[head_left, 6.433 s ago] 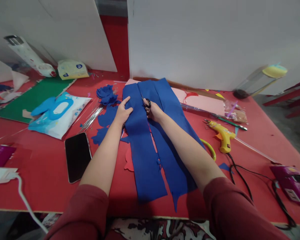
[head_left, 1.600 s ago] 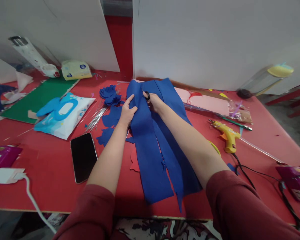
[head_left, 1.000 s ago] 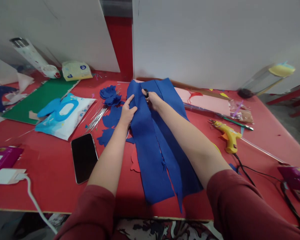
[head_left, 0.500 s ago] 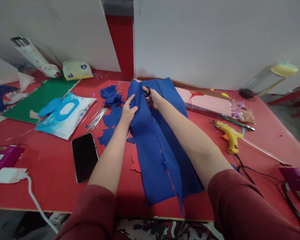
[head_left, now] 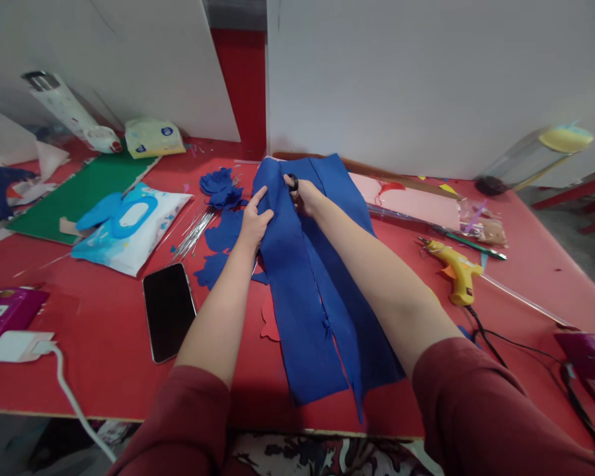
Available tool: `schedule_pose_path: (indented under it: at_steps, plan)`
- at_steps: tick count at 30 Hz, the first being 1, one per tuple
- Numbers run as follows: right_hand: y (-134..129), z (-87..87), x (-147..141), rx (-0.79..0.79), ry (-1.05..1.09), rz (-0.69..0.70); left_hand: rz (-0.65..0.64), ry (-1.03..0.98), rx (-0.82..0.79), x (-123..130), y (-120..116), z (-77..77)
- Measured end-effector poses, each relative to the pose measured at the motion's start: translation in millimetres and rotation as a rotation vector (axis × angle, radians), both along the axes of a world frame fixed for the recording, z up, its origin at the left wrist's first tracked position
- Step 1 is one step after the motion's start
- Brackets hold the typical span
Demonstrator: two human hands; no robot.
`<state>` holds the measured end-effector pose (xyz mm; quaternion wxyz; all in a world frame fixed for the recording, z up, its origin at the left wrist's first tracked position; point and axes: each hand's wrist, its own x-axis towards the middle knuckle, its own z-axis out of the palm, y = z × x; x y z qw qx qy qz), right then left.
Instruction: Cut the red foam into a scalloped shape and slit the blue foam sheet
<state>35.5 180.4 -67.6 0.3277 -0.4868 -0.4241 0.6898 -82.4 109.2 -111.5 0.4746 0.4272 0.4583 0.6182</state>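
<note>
Blue sheet [head_left: 290, 291] lies lengthwise in the mid. of the red table [head_left: 99, 377], w/ a long slit running from its near edge up twd. our hands. Our L hand [head_left: 254, 219] is on its L edge, thumb & forefinger spread apart on top; other fingers are hidden, so we can't tell if they pinch it. Our R hand [head_left: 308, 198] is curled round the black handles of 1 pr. of scissors [head_left: 295, 182] at the slit's far end; blades mostly hidden. Just L of the sheet we've got blue cutouts [head_left: 223, 231], 1 blue flower [head_left: 221, 188], some silver wires [head_left: 193, 237] & 1 red cutout [head_left: 270, 320]. Phone [head_left: 167, 312] & wipes pack [head_left: 163, 215] sit farther L. Over to the R we see 1 yellow glue gun [head_left: 453, 266], w/ its cable twd. us.
</note>
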Motion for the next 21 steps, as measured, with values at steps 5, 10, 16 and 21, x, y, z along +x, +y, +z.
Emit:
schedule_pose_path:
  at_steps: [5,10,16,21]
  plan:
    - [-0.5,-1.4,-0.8,-0.022,0.052,-0.039,0.005,-0.002,0.007,0.0,1.1,-2.0]
    - [2.7,5.7,-1.6,-0.073,0.054,-0.006,0.004,-0.004,0.004,-0.6,2.6,-4.1]
    - [6.3,8.9,-2.4,-0.099,0.044,0.018,0.006,-0.018,0.005,-0.2,2.7,-3.6]
    - [4.8,5.6,-4.5,0.006,0.015,-0.008,-0.004,-0.037,0.005,1.1,1.7,-1.1]
